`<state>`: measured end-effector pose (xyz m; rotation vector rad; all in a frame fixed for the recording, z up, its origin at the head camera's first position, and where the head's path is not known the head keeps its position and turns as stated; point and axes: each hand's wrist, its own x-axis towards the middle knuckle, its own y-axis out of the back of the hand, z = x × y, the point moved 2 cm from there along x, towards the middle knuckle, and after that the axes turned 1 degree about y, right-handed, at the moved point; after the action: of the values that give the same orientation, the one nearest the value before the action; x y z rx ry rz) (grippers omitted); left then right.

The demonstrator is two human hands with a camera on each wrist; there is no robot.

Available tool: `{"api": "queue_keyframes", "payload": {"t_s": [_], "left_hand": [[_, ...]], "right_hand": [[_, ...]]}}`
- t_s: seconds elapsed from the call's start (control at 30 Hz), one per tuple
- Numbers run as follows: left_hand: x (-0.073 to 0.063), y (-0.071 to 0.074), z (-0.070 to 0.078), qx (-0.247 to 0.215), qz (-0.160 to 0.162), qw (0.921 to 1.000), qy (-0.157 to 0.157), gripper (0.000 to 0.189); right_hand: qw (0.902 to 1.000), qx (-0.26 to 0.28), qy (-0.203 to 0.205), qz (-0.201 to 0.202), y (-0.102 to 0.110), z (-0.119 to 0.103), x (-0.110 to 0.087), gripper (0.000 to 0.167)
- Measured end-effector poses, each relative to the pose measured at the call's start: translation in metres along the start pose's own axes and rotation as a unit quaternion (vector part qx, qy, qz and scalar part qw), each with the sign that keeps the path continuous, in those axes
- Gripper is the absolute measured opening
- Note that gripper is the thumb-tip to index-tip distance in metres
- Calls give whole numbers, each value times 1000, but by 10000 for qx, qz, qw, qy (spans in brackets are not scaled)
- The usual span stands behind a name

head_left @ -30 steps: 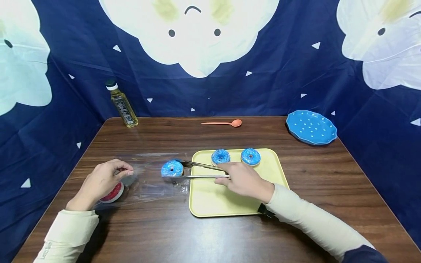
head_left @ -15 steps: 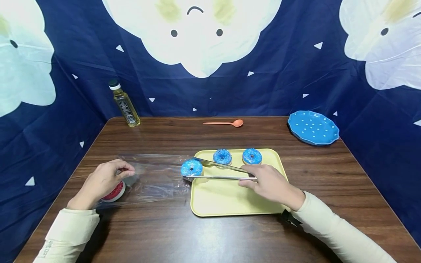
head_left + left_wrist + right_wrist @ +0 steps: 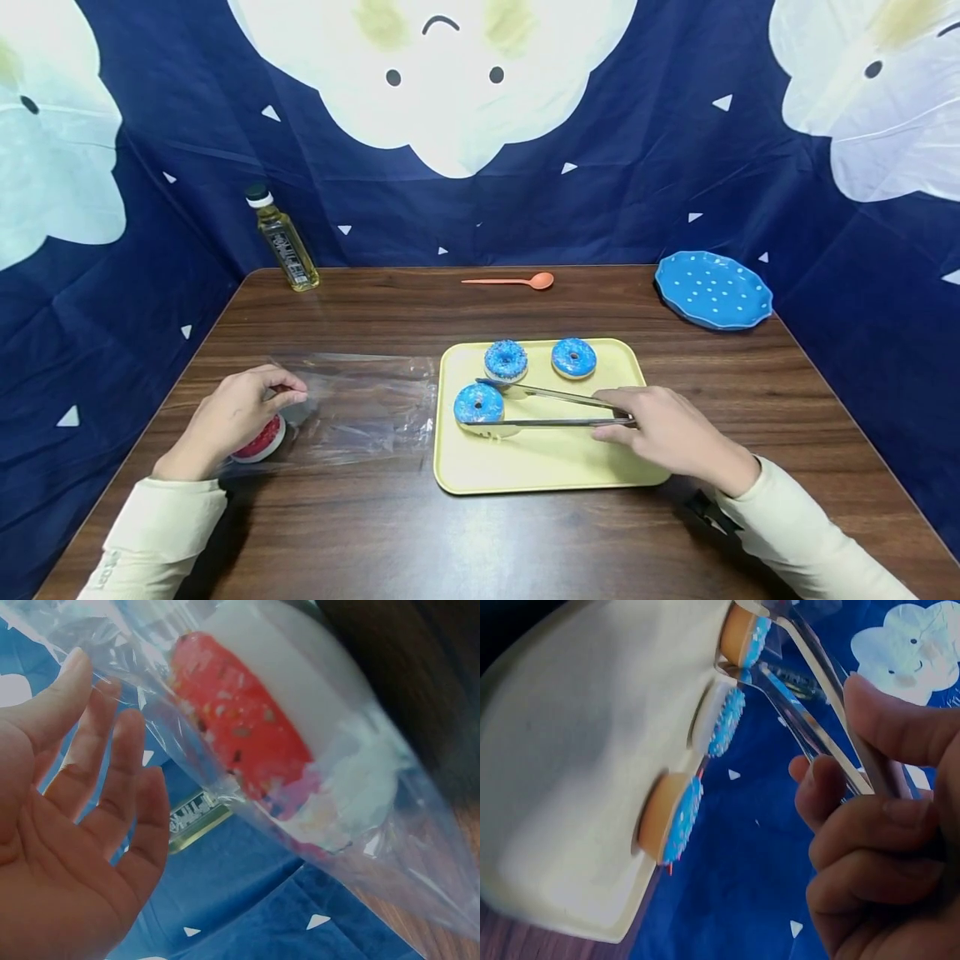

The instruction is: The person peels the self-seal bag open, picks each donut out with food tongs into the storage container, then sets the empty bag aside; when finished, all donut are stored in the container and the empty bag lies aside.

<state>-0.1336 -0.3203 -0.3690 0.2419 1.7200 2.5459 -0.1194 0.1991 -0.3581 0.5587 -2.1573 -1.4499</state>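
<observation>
My right hand (image 3: 667, 433) holds metal tongs (image 3: 558, 396), thumb on one arm and fingers on the other. The tongs' ends lie on either side of a blue-iced doughnut (image 3: 468, 406) at the left of the yellow tray (image 3: 540, 467); the right wrist view shows this doughnut (image 3: 739, 637) against the tray surface. Two more blue doughnuts, one sprinkled (image 3: 506, 360) and one smoother (image 3: 573, 357), lie along the tray's far side. My left hand (image 3: 228, 417) pinches the edge of a clear plastic bag (image 3: 367, 400). Inside is a red-topped doughnut (image 3: 240, 720), partly hidden by this hand in the head view.
An oil bottle (image 3: 287, 246) stands at the table's back left. An orange spoon (image 3: 517, 282) lies along the back edge. A blue dotted plate (image 3: 712, 290) sits at the back right. Patterned blue cloth (image 3: 480, 217) hangs behind the table.
My right hand has moved right with the tongs, bringing the blue doughnut from over the bag onto the tray's left part. The left hand has stayed at the bag.
</observation>
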Motion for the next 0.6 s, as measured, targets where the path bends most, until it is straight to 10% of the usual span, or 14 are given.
{"api": "queue_keyframes", "payload": {"t_s": [0.6], "left_hand": [[-4, 1, -2, -17, -122, 9999, 92, 10]], "right_hand": [[9982, -117, 242, -532, 36, 22, -23, 34]]}}
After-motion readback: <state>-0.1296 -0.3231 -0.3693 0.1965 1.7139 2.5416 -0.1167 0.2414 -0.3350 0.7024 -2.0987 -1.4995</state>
